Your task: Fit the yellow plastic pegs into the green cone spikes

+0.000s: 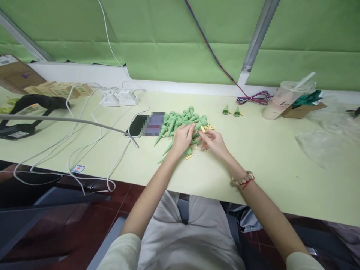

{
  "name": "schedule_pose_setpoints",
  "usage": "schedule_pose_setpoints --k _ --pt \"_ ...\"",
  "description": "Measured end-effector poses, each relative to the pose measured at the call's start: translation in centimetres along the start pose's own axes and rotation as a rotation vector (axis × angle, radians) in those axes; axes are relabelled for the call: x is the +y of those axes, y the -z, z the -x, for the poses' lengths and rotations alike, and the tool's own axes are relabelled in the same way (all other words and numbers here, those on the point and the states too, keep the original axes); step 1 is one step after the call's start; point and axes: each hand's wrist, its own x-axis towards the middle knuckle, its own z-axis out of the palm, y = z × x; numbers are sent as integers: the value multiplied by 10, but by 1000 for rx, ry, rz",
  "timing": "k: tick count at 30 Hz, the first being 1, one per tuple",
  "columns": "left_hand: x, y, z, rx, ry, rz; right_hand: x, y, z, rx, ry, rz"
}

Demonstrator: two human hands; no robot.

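A heap of green plastic spikes (171, 122) with ringed, cap-like heads lies in front of me, small yellow plug-like pieces (189, 156) scattered at its right and near edges. My left hand (183, 138) is closed at the heap, its thumb against one green spike (201, 122); its other fingers are hidden beneath. Just to the right, my right hand (214, 143) pinches a small yellow piece (203, 129) between thumb and forefinger, close to that spike's head. Two green heads with yellow pieces fitted (225, 110) stand apart, farther back on the right.
A phone (139, 125) touches the heap's left side. White cables (97, 123) trail from a power strip (119, 97) across the left of the table (261, 176). A drink cup (278, 101), an open carton (303, 110) and plastic bags (317, 146) are at right.
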Motion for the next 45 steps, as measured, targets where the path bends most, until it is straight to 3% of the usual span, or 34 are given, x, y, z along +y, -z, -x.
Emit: schedule_pose_setpoints --k 2,5,9,15,20,22,25,29,33,39,45 --pt "-1 1 0 29 7 34 -5 1 -1 -101 -131 -231" --pt "-1 2 -1 32 -33 48 -10 4 -1 -219 -214 -468" --pt "-1 3 -1 28 -67 96 -15 8 0 -213 -217 -529" --pt "-1 2 0 42 -29 71 -13 13 0 -45 -118 -266" --pt "0 -1 2 78 -81 -86 -5 9 3 245 219 230" --pt "1 -1 2 82 -86 -93 -5 7 4 317 284 289" --pt "1 0 1 100 -38 -27 -11 6 4 252 154 139" --pt "0 1 0 62 -65 36 -18 9 2 -45 -170 -204" --pt "0 2 1 41 -114 92 -18 12 1 -160 -239 -384" --pt "2 0 2 91 -120 23 -15 14 -1 -2 -172 -234" --pt "8 -3 3 29 -73 -67 -7 9 -5 190 -110 -141"
